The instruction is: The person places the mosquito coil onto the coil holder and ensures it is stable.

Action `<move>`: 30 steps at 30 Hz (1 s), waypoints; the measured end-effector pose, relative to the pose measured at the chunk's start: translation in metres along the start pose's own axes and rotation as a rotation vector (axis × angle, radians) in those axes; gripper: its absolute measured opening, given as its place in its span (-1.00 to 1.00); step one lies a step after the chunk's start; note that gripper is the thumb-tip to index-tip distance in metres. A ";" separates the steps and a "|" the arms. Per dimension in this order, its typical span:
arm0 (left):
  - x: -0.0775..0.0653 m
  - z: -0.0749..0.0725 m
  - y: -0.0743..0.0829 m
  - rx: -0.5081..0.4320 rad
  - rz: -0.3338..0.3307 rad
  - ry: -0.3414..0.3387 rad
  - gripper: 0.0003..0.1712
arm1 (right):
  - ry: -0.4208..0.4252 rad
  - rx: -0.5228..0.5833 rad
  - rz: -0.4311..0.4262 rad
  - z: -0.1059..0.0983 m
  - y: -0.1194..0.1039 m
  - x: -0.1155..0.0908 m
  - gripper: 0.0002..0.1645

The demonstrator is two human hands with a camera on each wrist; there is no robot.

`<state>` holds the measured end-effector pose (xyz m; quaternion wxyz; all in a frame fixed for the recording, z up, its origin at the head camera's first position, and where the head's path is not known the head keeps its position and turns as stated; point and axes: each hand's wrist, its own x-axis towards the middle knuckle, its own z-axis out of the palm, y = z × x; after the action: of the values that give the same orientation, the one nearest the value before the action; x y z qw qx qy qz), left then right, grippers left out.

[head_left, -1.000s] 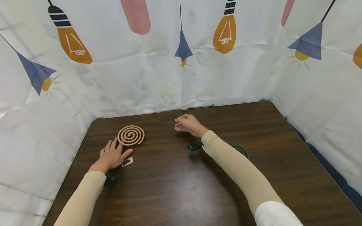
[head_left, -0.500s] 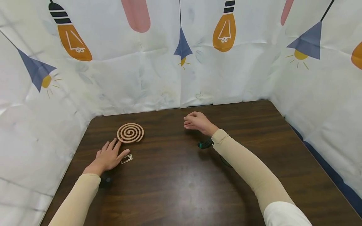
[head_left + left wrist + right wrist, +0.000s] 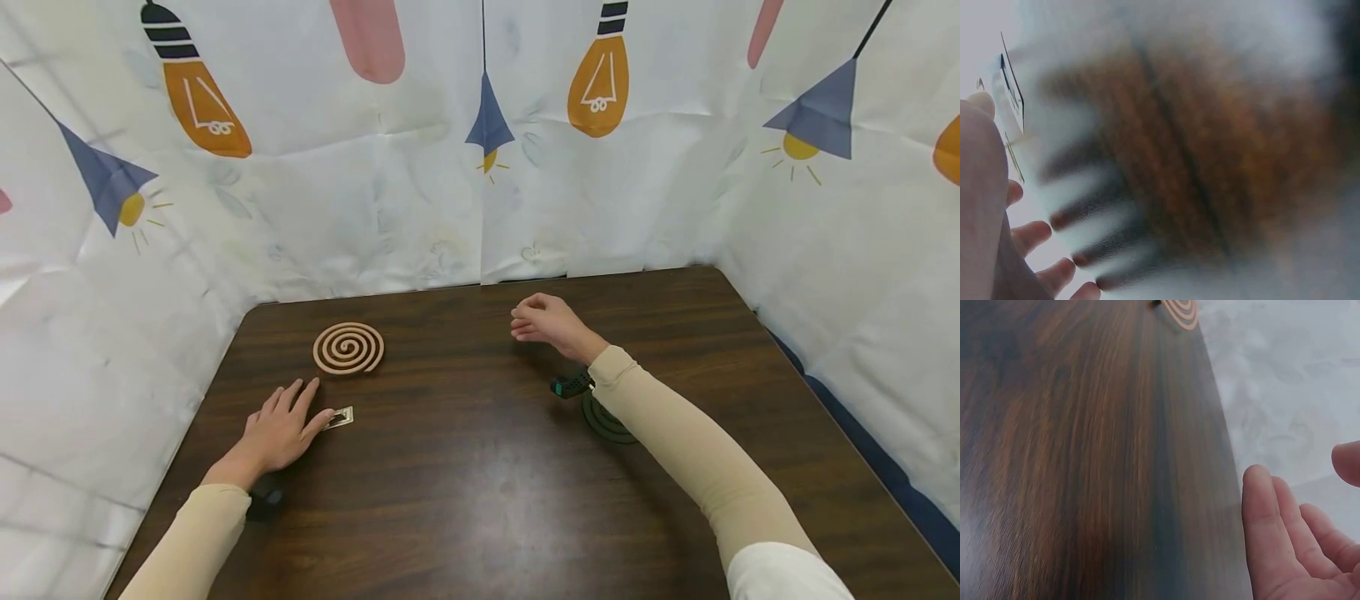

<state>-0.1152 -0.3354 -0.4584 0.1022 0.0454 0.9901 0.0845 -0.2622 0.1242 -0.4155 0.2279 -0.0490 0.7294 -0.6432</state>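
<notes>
A tan mosquito coil (image 3: 347, 346) lies flat at the back left of the table. My left hand (image 3: 273, 433) is just in front of it, palm down with fingers spread; its fingertips are apart from the coil. The left thumb overlaps a small flat metal coil stand (image 3: 343, 417), which in the left wrist view appears as a thin metal stand (image 3: 1013, 90) beside the thumb. Over the table's back middle, my right hand (image 3: 553, 323) has loosely bent fingers and holds nothing. A dark green mosquito coil (image 3: 602, 423) lies below the right forearm, partly hidden by the sleeve.
The dark wood table (image 3: 450, 483) is bordered by a white printed curtain (image 3: 420, 208) at the back and sides. Black wrist cameras (image 3: 572, 384) sit under both wrists. Dark blue cloth (image 3: 862, 433) shows past the right edge.
My right hand has moved right, away from the middle. My left hand has drawn back from the tan coil, toward the near left. The tan coil stays in place.
</notes>
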 end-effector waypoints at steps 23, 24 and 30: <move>-0.028 0.010 0.021 0.021 0.075 0.075 -0.07 | 0.067 -0.322 -0.057 -0.048 0.024 -0.057 -0.41; -0.029 0.010 0.022 0.018 0.075 0.071 -0.07 | 0.076 -0.350 -0.058 -0.052 0.026 -0.060 -0.41; -0.032 0.013 0.022 0.015 0.061 0.039 -0.07 | 0.110 -0.458 -0.044 -0.070 0.037 -0.079 -0.41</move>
<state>-0.0797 -0.3147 -0.4605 0.0797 0.0747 0.9907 0.0811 -0.2114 0.2230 -0.4251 0.1567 -0.0802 0.8663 -0.4675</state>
